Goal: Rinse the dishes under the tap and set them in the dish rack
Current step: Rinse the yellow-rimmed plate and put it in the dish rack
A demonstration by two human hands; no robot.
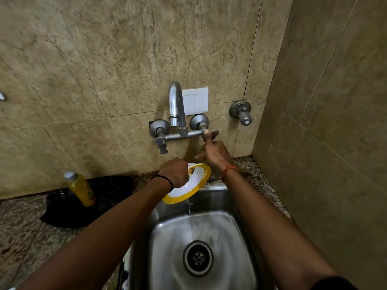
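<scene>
- Left hand: a thin black band circles the wrist; the forearm is bare.
- Right hand: an orange thread circles the wrist; a dark sleeve edge shows near the elbow.

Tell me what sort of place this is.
Probably a home kitchen's washing-up corner: a steel sink set in a granite counter, a wall-mounted tap on stone tiles, and a bottle of yellow dish liquid beside it.
</scene>
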